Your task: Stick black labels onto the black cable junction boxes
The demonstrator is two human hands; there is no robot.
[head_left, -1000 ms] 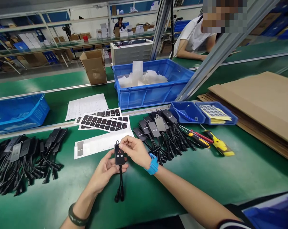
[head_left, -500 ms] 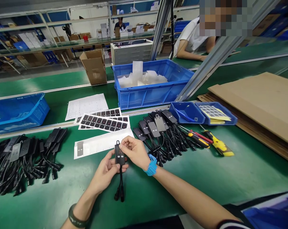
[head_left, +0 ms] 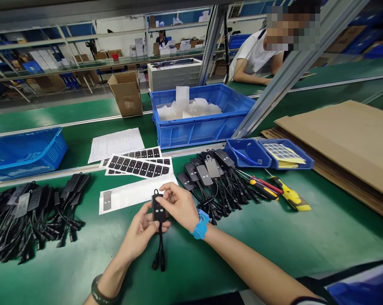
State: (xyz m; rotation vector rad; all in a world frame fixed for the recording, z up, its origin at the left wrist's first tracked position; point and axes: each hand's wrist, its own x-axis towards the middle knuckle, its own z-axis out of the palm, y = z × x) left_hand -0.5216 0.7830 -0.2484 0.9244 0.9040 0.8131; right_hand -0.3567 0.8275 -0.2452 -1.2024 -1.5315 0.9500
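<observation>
Head view: left hand (head_left: 140, 231) grips a black device (head_left: 159, 215) between thumb and fingers; right hand (head_left: 182, 208), half-curled, lays its thumb on it, grip unclear. Beyond the fingers, a blue bin (head_left: 191, 134) holds white pieces (head_left: 182, 99); rightward, a tray (head_left: 308, 163) holds sheets (head_left: 280, 151).

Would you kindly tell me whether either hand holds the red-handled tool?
No, the red-handled tool lies on the table while the left hand and right hand touch the black device.

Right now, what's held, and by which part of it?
A black box: the left hand holds its lower end, above the cables; the right hand touches its upper face.
</observation>
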